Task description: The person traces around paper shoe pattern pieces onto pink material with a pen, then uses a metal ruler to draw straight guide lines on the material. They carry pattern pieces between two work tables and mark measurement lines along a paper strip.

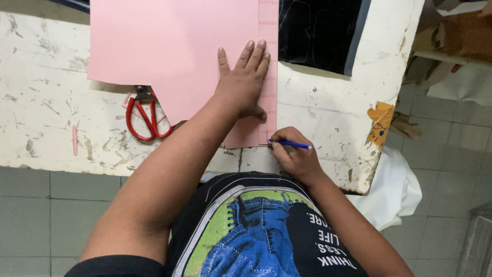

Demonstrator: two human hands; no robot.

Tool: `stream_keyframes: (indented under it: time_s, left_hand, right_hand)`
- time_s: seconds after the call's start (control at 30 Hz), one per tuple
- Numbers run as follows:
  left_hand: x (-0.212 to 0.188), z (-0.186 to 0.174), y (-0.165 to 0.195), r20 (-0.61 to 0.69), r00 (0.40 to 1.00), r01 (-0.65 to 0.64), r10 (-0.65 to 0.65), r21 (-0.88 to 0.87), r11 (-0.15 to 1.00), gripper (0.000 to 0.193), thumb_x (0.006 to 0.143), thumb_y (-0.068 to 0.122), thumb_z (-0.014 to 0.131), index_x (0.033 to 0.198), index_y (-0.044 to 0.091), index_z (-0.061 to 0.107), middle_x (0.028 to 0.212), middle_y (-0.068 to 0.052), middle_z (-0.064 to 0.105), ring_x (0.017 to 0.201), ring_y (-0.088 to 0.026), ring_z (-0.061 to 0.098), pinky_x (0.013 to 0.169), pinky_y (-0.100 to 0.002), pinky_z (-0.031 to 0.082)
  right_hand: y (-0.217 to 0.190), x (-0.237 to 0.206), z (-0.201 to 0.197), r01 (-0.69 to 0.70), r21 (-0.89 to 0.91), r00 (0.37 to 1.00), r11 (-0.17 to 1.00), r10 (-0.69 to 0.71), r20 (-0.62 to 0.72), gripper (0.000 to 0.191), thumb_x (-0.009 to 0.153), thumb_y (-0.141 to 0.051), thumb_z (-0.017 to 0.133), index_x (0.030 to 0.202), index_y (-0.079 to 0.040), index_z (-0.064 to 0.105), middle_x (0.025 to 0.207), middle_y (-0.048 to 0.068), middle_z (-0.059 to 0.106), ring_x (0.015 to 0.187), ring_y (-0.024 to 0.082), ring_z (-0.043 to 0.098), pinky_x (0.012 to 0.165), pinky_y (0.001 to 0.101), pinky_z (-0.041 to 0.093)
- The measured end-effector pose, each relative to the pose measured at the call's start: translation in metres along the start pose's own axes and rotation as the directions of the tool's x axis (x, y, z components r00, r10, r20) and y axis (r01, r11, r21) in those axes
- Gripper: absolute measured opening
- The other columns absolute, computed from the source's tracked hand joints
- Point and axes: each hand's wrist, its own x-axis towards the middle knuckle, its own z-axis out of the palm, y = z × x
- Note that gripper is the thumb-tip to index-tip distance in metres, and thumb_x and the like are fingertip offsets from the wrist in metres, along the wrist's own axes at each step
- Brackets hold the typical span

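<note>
The left hand [245, 82] lies flat on the pink sheet [174, 46], so that part is blocked. Red scissors [146, 115] sit just left of the arm — in the way there. The white table [46, 102] is bare further left. Right of the blue pen [291, 144] the tabletop is open — up to a dark sheet [320, 33].

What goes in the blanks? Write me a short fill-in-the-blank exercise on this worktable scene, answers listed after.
1. The left hand lies flat on a sheet coloured ____.
2. The right hand holds a blue ____ at the sheet's lower right corner.
3. The scissors, partly under the sheet, have ____ handles.
4. The black material lies to the ____ of the pink sheet on the white table.

Answers: pink; pen; red; right
</note>
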Motion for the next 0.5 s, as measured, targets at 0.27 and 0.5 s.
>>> stream_keyframes:
  time_s: [0.27,0.5]
  left_hand:
    - [-0.007,0.023,0.005,-0.111,0.991,-0.062,0.069,0.069,0.996,0.112,0.061,0.052,0.093,0.152,0.010,0.043,0.169,-0.010,0.027,0.159,-0.033,0.020,0.122,-0.078,0.008]
    - [-0.024,0.020,0.017,0.024,0.999,-0.044,0.042,0.060,0.997,0.141,0.052,0.054,0.095,0.158,0.001,0.018,0.167,-0.016,0.009,0.155,-0.032,0.008,0.112,-0.080,0.010]
  right_hand:
    - [0.017,-0.026,-0.012,0.027,0.154,0.991,0.988,-0.007,-0.133,0.013,0.091,-0.002,0.073,0.102,-0.001,0.067,0.102,0.010,0.066,0.093,0.017,0.063,0.085,0.0296,0.053]
    - [0.023,-0.033,-0.009,0.024,0.216,0.999,0.976,-0.015,-0.042,0.017,0.090,-0.002,0.073,0.107,0.001,0.069,0.103,0.010,0.068,0.093,0.017,0.065,0.083,0.0282,0.053]
